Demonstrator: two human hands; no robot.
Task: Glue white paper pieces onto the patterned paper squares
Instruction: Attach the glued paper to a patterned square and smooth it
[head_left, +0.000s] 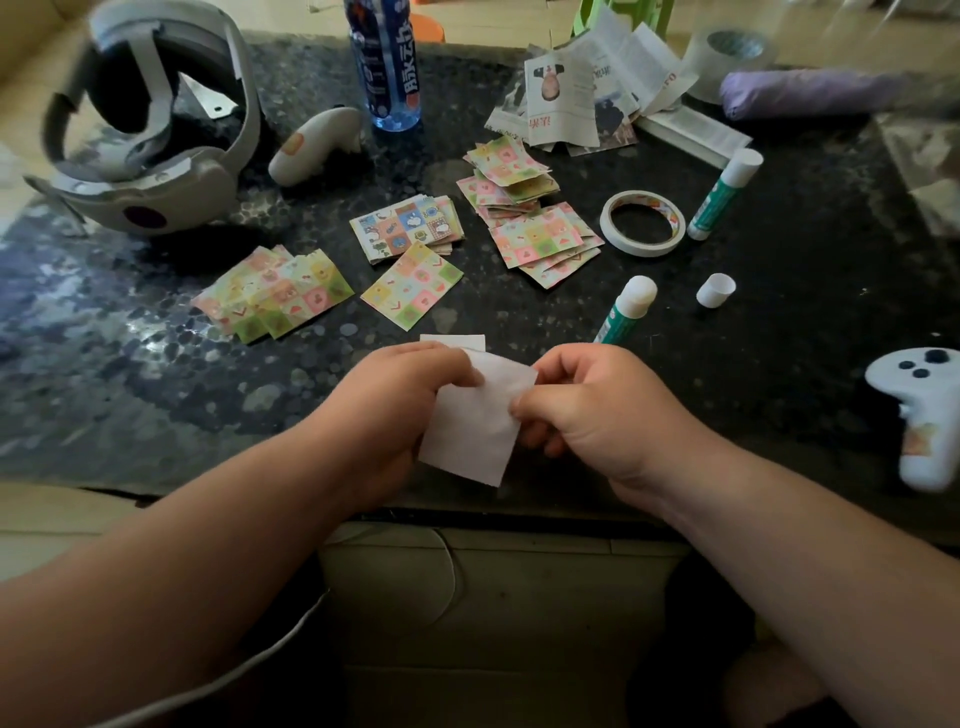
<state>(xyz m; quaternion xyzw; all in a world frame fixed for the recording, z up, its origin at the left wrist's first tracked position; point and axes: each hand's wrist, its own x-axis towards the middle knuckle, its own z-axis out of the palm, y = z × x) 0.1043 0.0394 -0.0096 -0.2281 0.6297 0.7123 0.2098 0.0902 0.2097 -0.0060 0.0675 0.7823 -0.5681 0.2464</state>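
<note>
My left hand (400, 410) and my right hand (587, 410) both pinch one white paper piece (472, 426) near the table's front edge. Another white paper piece (452, 341) peeks out on the table just behind my left hand. A single patterned square (411, 285) lies beyond it. More patterned squares lie in piles at the left (272, 293), the middle (408, 227) and the right (530, 208). An uncapped glue stick (626, 310) lies by my right hand, its cap (716, 290) beside it. A second, capped glue stick (724, 193) lies farther back.
A roll of tape (642, 222) sits right of the piles. A headset (150, 119), a white controller (317, 145) and a blue bottle (387, 62) stand at the back left. Folded printed papers (587, 88) and a purple umbrella (810, 93) lie back right. Another controller (919, 415) rests at the right edge.
</note>
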